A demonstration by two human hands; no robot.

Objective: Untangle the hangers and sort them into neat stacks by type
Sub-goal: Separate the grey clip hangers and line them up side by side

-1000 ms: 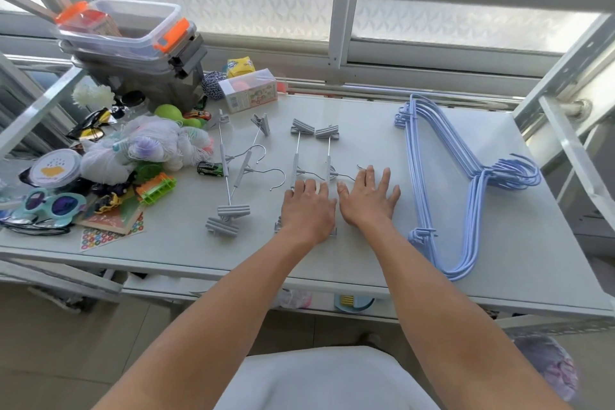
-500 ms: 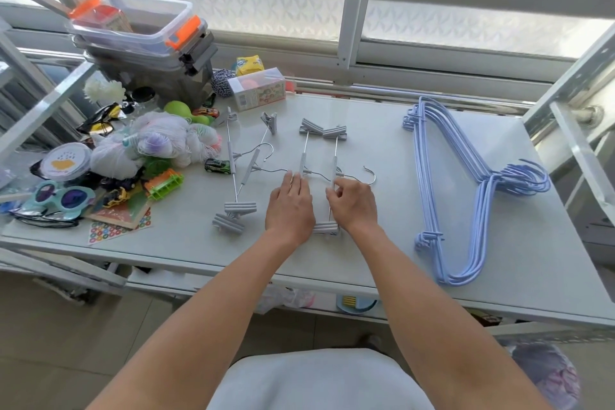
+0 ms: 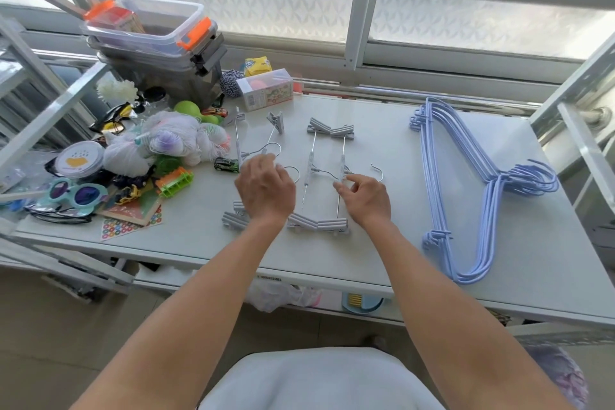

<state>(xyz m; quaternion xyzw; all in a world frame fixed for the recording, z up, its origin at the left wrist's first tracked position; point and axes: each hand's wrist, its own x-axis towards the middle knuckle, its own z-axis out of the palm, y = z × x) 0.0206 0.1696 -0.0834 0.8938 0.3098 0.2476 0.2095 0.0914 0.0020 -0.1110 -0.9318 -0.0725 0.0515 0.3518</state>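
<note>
A stack of light-blue wire hangers (image 3: 446, 170) lies on the right half of the white table (image 3: 376, 253), hooks pointing right. Two grey clip hangers (image 3: 342, 156) lie side by side in the middle, clips lined up at both ends. Two more grey clip hangers (image 3: 237, 143) lie crossed to their left. My left hand (image 3: 266, 191) hovers, blurred, over the crossed pair's hooks with bent fingers and nothing visibly gripped. My right hand (image 3: 366, 200) sits beside the middle pair's hooks, thumb and fingers apart and holding nothing.
Clutter fills the table's left side: stacked plastic bins (image 3: 156, 43), a white net bag of toys (image 3: 159, 143), a toy car (image 3: 227, 165), sunglasses (image 3: 76, 193), an orange block (image 3: 174, 181) and a small carton (image 3: 266, 88). Metal frame bars stand at both sides.
My left hand has left the middle pair and moved left over the crossed clip hangers. My right hand has lifted and opened its fingers. The camera has shifted slightly.
</note>
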